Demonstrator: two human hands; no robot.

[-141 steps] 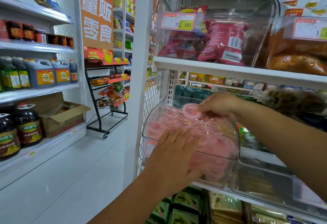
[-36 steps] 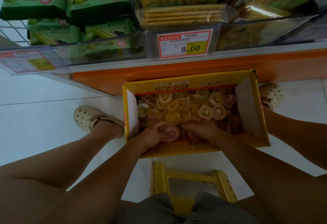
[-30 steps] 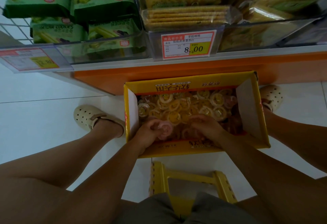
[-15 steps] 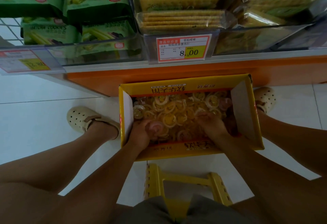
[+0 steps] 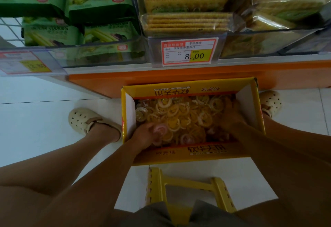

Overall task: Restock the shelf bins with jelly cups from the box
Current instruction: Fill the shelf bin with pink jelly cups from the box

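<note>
Jelly cups (image 5: 179,117): lay heaped loose in box (image 5: 188,153) on floor. Left hand (image 5: 145,135) gripped pink cup (image 5: 160,130) at box's 7 o'clock. Right hand (image 5: 231,117) sat buried at 2 o'clock, grip indiscernible; pile lay between them.

Dim, underexposed overall; warm yellow cast. Brightest part: floor (image 5: 44,119) left of left fingers (image 5: 150,128), pale, near washed out. Inside of box (image 5: 179,152) murky; right fingers (image 5: 230,110) sunk in shadow by right wall, outline soft. By contrast pink cup (image 5: 160,130) gripped in left fingers readable, edges slightly blurred. Above fingers, glare streaks on clear bin fronts (image 5: 107,54); middle price tag (image 5: 189,51) fairly sharp, left tag (image 5: 25,63) smeared. White shelf edge (image 5: 250,60) bows, wide-angle bend. Below fingers, forearms (image 5: 100,182) dark, little detail; stool (image 5: 157,185) dull, soft.
</note>
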